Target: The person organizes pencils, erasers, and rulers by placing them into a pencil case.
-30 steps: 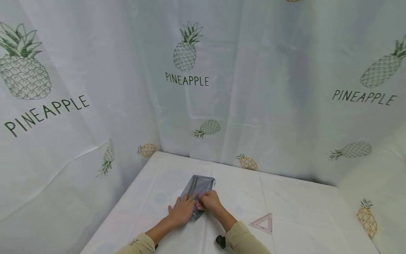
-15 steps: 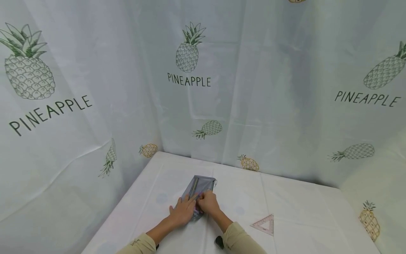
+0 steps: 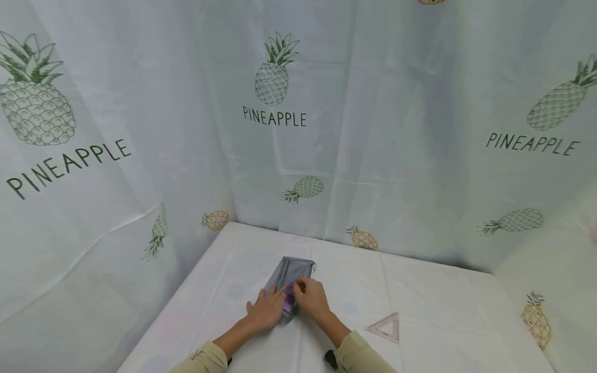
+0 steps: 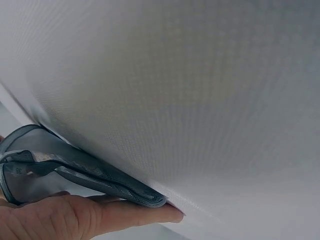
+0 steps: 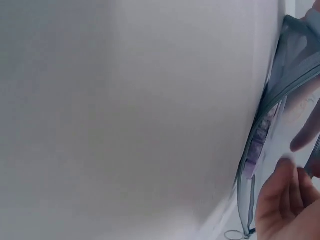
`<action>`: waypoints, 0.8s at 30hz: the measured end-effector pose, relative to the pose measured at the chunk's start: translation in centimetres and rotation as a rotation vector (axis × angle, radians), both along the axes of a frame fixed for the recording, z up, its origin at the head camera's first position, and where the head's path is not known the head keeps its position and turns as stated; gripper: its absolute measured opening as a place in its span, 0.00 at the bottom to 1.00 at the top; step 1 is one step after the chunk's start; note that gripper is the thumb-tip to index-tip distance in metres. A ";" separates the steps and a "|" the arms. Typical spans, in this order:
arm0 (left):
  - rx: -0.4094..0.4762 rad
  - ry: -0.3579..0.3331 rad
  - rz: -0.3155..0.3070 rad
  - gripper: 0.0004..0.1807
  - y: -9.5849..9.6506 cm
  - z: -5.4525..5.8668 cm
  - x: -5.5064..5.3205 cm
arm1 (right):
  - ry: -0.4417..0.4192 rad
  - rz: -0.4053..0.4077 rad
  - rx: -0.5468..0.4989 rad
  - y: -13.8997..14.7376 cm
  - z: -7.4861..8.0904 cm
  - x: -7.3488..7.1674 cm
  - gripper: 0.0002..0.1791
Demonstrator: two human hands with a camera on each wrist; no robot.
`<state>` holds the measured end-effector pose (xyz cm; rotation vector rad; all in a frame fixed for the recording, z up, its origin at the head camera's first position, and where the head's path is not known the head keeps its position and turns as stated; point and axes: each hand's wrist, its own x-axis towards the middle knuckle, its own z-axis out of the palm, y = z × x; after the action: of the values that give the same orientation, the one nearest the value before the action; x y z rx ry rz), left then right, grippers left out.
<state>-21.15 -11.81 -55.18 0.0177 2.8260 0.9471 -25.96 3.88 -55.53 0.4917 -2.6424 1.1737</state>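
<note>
A grey see-through pencil case (image 3: 300,265) lies slantwise on the white-covered table, with a long dark-and-gold stick shape (image 3: 282,274) showing in it. My left hand (image 3: 268,310) rests on its left side with fingers stretched out; in the left wrist view its thumb lies straight along the edge of the pencil case (image 4: 95,167). At the right side, my right hand (image 3: 312,298) has curled fingers and seems to pinch the upper layer. A purple blocky item (image 5: 255,150) shows inside beside the curved zipper edge. What the right fingertips touch is partly blurred.
A pinkish clear set square (image 3: 395,331) lies on the table to the right. A small black object (image 3: 330,358) sits beside the right sleeve. Pineapple-printed curtains (image 3: 392,155) enclose the table's back and sides.
My right hand has shifted slightly up and its fingers have turned, so more of the purple item shows. The left hand stays on the pencil case.
</note>
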 end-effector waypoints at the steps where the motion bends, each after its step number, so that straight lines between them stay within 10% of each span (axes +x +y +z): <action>1: 0.001 0.004 0.002 0.30 0.0 0.0 0.0 | 0.035 -0.009 0.006 0.1 0.1 0.1 0.05; 7: 0.008 0.012 0.010 0.29 0.1 0.4 0.0 | 0.237 -0.069 0.073 0.7 0.3 0.3 0.19; 13: -0.008 -0.001 0.012 0.29 0.5 0.4 0.0 | 0.165 -0.050 0.199 1.7 0.2 0.8 0.44; 24: -0.036 0.002 -0.017 0.29 0.4 0.4 0.0 | 0.242 -0.011 0.399 3.7 -0.5 1.3 0.48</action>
<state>-21.12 -11.41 -54.83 0.0376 2.8392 0.8928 -24.65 7.58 -56.04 0.6381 -2.6558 0.5355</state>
